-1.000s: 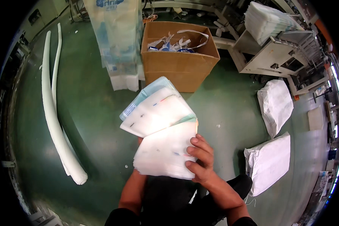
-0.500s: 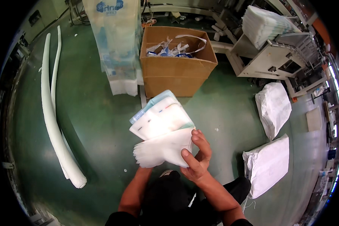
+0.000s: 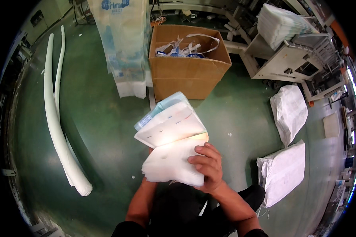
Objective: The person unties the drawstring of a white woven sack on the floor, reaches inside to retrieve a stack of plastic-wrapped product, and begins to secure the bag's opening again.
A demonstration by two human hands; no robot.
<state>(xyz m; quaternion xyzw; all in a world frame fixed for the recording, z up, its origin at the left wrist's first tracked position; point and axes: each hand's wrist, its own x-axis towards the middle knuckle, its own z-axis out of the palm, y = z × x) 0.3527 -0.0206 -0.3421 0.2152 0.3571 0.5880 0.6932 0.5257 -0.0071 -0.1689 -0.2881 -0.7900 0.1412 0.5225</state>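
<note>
A stack of thin white plastic bags point(image 3: 174, 158) is held up in front of me, folded open like a book. Its upper part shows small coloured marks, with a light-blue printed edge behind. My right hand point(image 3: 209, 164) closes on the right side of the stack, fingers bent over the white sheets; the thumb is hidden. Beneath the stack, my left hand point(image 3: 150, 150) carries it from the left; most of that hand is covered, with only a bit of finger showing at the left edge.
Beyond the stack stands a brown cardboard box point(image 3: 190, 79) of plastic scraps, beside hanging printed bags point(image 3: 128, 59). Long white rolls point(image 3: 61, 134) lie on the green floor at left. White sacks point(image 3: 283, 173) rest at right, below a machine frame point(image 3: 281, 65) bearing stacked bags point(image 3: 281, 25).
My right hand's spread fingers have come down onto the sheets and curled over them. The lower flap has opened out wider and sits slightly lower, and a yellowish strip shows at the fold.
</note>
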